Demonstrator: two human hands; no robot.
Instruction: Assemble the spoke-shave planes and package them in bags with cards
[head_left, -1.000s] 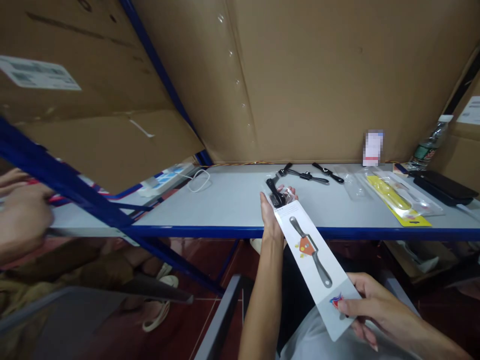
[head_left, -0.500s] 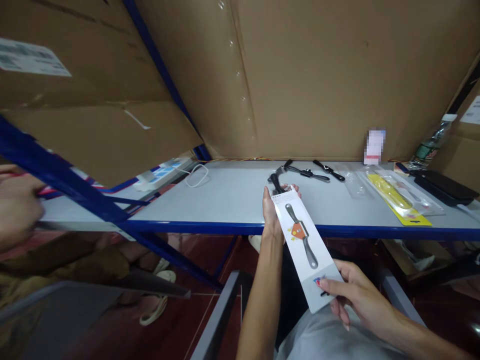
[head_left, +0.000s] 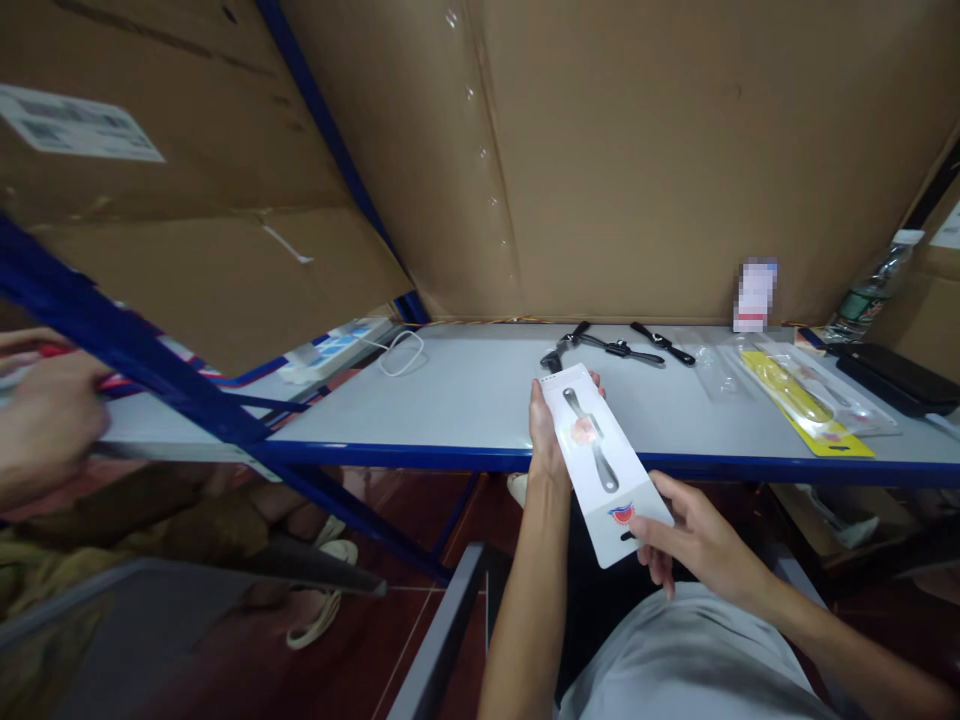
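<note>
Head view: the left hand (head_left: 546,430) grasps the far end of a white, rectangular printed cardboard card (head_left: 585,480) by its edges; the right hand (head_left: 686,525) pinches its near end, thumb uppermost. Slender, black, two-handled tools (head_left: 621,349) lie beyond the left hand. Judgement: light pinch, steady far-end support should prevent creasing.

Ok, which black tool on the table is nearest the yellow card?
The rightmost tool, lying apart just left of the clear plastic; the middle tool and left tool lie farther left, ends close together.
</note>
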